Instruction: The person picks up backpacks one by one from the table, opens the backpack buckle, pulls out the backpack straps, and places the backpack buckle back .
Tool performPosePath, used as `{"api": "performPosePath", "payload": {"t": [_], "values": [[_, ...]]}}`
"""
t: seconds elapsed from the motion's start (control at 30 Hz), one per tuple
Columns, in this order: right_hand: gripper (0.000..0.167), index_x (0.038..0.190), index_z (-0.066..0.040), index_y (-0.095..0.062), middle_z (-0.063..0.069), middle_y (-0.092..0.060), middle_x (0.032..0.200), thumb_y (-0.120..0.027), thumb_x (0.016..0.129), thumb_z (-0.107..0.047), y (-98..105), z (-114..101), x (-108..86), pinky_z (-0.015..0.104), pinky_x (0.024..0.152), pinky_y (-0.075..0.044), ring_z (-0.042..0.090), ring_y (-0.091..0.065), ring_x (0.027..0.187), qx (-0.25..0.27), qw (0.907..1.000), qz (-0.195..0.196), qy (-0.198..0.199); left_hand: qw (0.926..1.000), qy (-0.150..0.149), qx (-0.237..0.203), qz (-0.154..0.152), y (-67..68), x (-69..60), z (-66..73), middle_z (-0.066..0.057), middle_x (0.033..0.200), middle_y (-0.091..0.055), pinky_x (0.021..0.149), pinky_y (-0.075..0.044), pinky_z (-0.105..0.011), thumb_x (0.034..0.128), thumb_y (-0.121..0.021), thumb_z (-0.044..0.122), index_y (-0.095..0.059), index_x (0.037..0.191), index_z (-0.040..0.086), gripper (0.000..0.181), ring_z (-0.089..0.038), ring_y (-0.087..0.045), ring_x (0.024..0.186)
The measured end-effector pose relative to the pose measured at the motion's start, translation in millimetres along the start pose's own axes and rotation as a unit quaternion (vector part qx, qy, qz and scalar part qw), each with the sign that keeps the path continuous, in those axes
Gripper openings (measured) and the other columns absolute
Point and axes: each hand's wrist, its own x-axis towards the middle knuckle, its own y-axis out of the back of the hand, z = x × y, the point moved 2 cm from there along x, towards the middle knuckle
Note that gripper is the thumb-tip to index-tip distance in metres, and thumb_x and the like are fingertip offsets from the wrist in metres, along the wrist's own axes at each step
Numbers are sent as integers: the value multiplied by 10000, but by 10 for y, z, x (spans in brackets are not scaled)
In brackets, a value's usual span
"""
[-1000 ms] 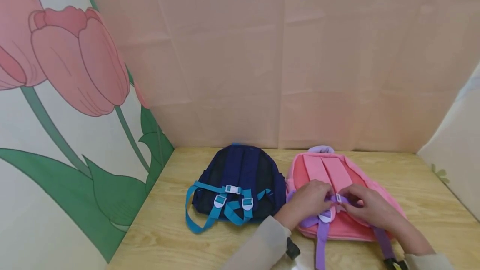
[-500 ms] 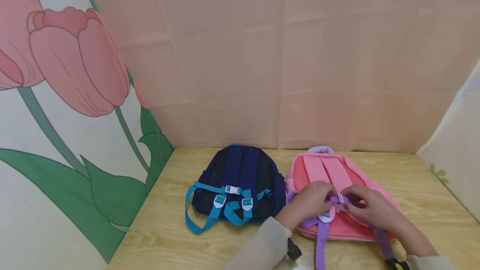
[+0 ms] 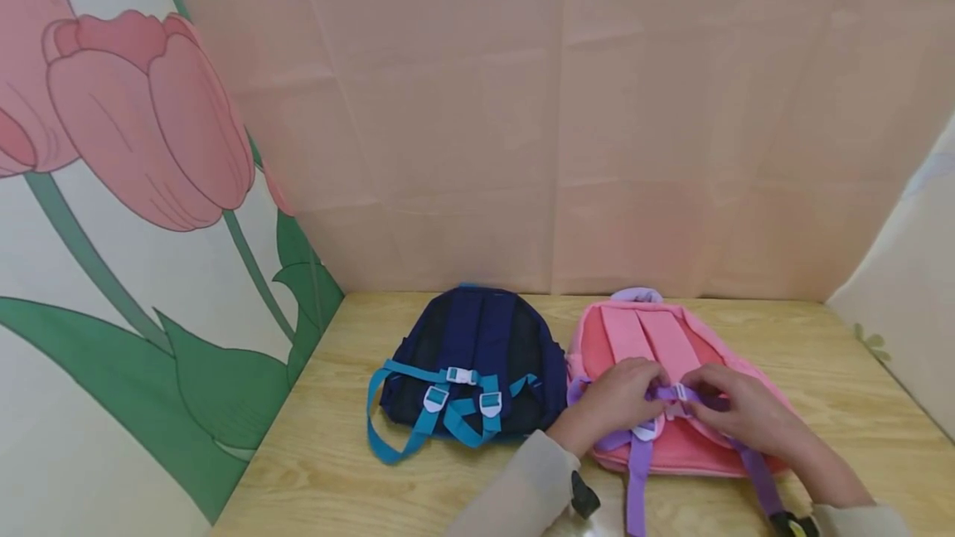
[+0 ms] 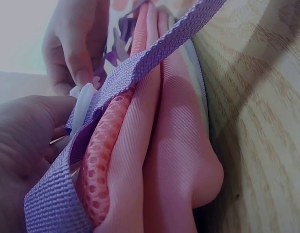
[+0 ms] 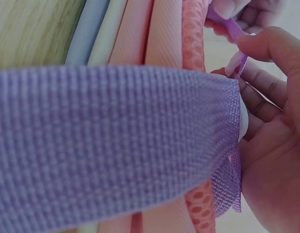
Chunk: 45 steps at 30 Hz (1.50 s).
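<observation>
While left hand (image 3: 625,396) and right hand (image 3: 744,411) pinch the purple strap (image 3: 664,394), it will likely prove limp, best held beside the buckle (image 3: 680,392).

Small screened-off corner, kind of room unclear, creased pinkish-tan backdrop (image 3: 448,106), tulip-printed side panel (image 3: 142,131), wood-grain table (image 3: 321,446)

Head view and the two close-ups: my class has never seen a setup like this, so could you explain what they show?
There is no machine, just a person's bare left hand and right hand. The wide picture comes from a camera on the head, looking forward and down; each close-up comes from a camera on one wrist. On the wood-grained table lie a navy backpack and, to its right, a pink backpack. Both hands pinch a purple strap near its small white buckle.
</observation>
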Motion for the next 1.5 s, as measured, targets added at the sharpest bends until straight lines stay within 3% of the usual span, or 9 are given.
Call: {"api": "performPosePath", "payload": {"t": [0.37,1.2,1.5], "values": [[386,1007,-162,-704,-117,-647,921,-865,706,19,12,31,-14,49,752,-441,-31,-574,843,-84,10000,16,39,10000,-32,11,25,15,-18,7,198,975,-579,791,-388,-58,929,-752,330,-681,1131,296,217,80,-497,870],[429,983,-180,-701,-125,-632,881,-887,646,9,82,77,-90,102,713,-422,0,-548,787,-427,9989,182,105,10000,0,55,48,2,-15,11,198,958,-590,757,-377,-61,940,-735,325,-684,1111,291,182,78,-489,847],[405,996,-170,-702,-143,-616,883,-893,674,-15,119,72,-80,120,704,-434,-7,-542,786,-406,9992,28,-55,10000,-35,4,66,-7,-13,-9,193,967,-598,777,-383,-60,952,-722,315,-684,1109,280,165,77,-500,858]]}}
